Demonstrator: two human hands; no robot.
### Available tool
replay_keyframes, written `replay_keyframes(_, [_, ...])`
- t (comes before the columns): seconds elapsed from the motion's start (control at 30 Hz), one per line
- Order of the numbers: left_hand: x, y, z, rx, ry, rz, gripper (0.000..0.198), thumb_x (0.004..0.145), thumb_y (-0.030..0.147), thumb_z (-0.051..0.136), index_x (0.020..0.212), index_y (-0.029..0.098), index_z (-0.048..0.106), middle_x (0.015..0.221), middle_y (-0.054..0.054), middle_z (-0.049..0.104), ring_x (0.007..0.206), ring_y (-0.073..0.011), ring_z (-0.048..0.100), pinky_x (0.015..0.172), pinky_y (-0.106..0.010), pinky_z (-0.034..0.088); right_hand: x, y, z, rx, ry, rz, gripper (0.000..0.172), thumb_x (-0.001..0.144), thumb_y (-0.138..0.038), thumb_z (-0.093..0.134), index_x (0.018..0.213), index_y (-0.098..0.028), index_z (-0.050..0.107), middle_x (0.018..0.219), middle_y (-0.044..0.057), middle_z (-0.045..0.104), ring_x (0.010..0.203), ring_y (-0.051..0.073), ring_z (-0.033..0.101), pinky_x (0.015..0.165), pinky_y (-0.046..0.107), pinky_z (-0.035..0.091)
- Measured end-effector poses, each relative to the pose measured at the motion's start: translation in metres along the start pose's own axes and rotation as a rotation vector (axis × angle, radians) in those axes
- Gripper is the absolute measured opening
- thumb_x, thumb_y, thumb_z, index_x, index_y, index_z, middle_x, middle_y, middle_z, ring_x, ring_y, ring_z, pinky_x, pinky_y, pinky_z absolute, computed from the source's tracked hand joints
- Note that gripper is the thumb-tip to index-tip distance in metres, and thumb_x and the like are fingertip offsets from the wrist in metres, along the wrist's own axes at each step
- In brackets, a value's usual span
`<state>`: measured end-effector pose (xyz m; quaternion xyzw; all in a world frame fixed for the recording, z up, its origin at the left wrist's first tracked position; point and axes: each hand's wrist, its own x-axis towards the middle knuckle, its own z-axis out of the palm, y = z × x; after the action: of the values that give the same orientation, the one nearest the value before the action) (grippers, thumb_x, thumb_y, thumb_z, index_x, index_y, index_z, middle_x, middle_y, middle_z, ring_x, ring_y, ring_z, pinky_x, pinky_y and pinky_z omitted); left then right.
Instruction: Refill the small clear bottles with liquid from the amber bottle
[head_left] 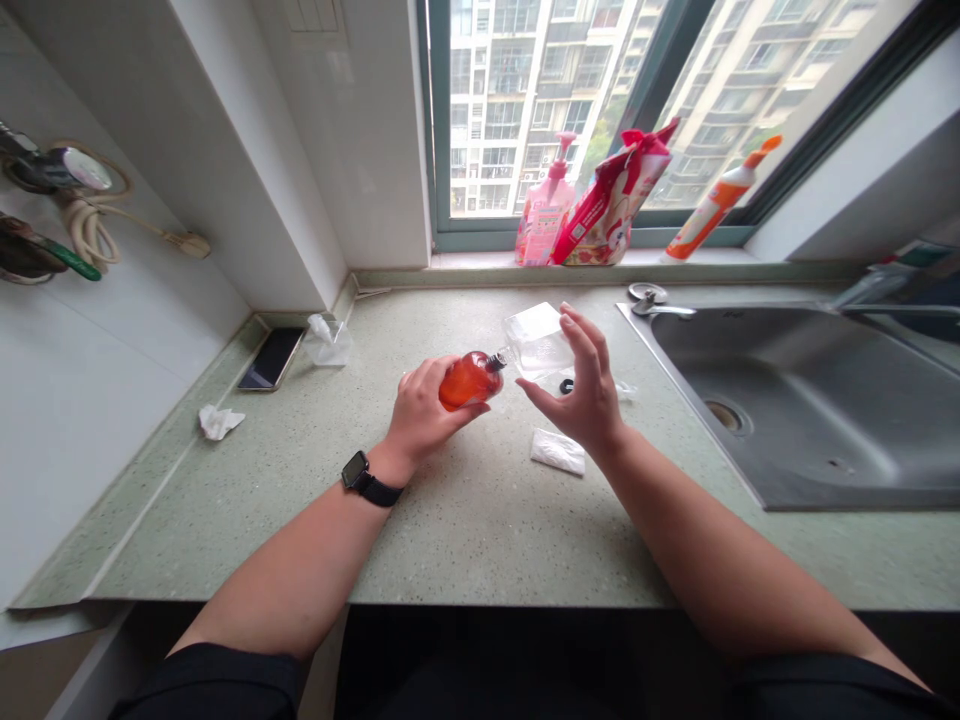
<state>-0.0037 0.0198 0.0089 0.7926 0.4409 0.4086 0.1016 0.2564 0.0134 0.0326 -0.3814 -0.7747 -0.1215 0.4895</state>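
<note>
My left hand (427,412) grips an orange-red plastic bottle (469,381) lying on its side above the speckled green countertop (480,540). The bottle's narrow dark neck points right, towards a clear plastic package (534,340). My right hand (581,385) stands open just beyond the neck, fingers spread, with the package partly behind it. I cannot tell whether they touch. Below the fingers lie a small black ring (566,386) and a folded white tissue (558,451).
Left on the counter lie a phone (271,358), crumpled tissue (220,422) and clear wrapping (328,342). A steel sink (795,400) and tap (664,311) are right. On the windowsill stand a pink pump bottle (546,205), red refill pouch (611,195) and orange-capped bottle (720,198).
</note>
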Motion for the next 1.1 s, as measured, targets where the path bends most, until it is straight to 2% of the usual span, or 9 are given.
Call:
replay_keyframes(0.23, [-0.0005, -0.0006, 0.0014, -0.011, 0.004, 0.002, 0.073, 0.083, 0.071, 0.08, 0.135, 0.024, 0.06, 0.126, -0.011, 0.073, 0.112, -0.0297, 0.07, 0.099, -0.048, 0.054, 0.0003, 0.0, 0.0011, 0.011, 0.033, -0.025, 0.103, 0.087, -0.031, 0.08, 0.169, -0.036, 0.018, 0.165, 0.013, 0.044, 0.152, 0.042, 0.048, 0.116, 0.068, 0.054])
replay_keyframes(0.7, [-0.0011, 0.0006, 0.0005, -0.031, 0.0, -0.003, 0.072, 0.082, 0.07, 0.082, 0.135, 0.025, 0.06, 0.13, -0.011, 0.073, 0.114, -0.0302, 0.07, 0.101, -0.049, 0.053, 0.0022, -0.0018, -0.0014, 0.001, 0.0, -0.01, 0.104, 0.088, -0.032, 0.078, 0.17, -0.038, 0.014, 0.169, 0.012, 0.041, 0.154, 0.042, 0.046, 0.116, 0.068, 0.054])
replay_keyframes(1.1, [-0.0007, -0.0002, 0.0009, -0.047, 0.011, 0.007, 0.071, 0.083, 0.069, 0.082, 0.134, 0.024, 0.059, 0.126, -0.011, 0.073, 0.111, -0.0288, 0.071, 0.097, -0.046, 0.056, 0.0023, -0.0032, -0.001, -0.001, 0.007, -0.005, 0.104, 0.088, -0.031, 0.079, 0.17, -0.036, 0.016, 0.169, 0.011, 0.043, 0.155, 0.04, 0.046, 0.122, 0.068, 0.048])
